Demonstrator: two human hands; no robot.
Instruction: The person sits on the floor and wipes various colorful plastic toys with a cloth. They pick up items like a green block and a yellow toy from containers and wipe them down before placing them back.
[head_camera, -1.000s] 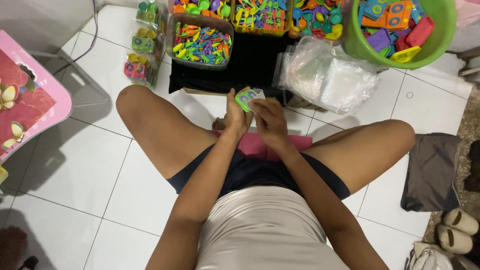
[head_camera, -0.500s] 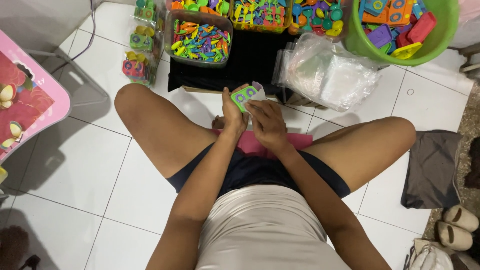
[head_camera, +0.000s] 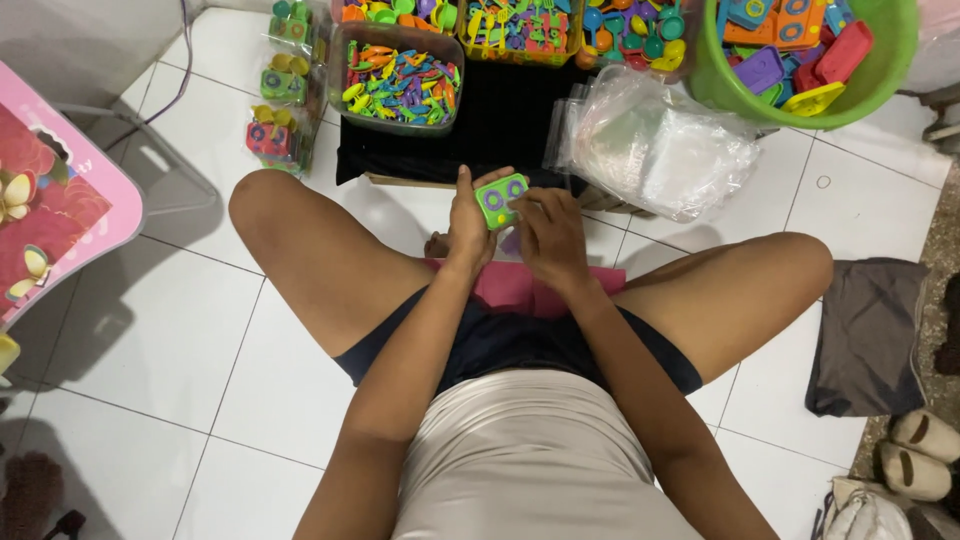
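Note:
I sit cross-legged on a white tiled floor. My left hand (head_camera: 466, 218) grips a small green toy stove (head_camera: 500, 199) with purple rings on its face, held upright in front of me. My right hand (head_camera: 548, 237) touches the toy's right side with its fingertips curled against it. Both hands hover above a pink cloth (head_camera: 525, 288) lying across my lap.
Clear tubs of small coloured plastic toys (head_camera: 398, 80) stand ahead on a black mat (head_camera: 505, 125). A green bucket (head_camera: 800, 102) of bigger toy pieces is at the far right, a heap of clear plastic bags (head_camera: 660, 150) beside it. Packed toy sets (head_camera: 275, 110) lie at left, a pink table (head_camera: 55, 210) further left.
The toy stove has turned in my hands so its ringed face shows, and my right hand now presses its side. My hands stay in the same place above my lap.

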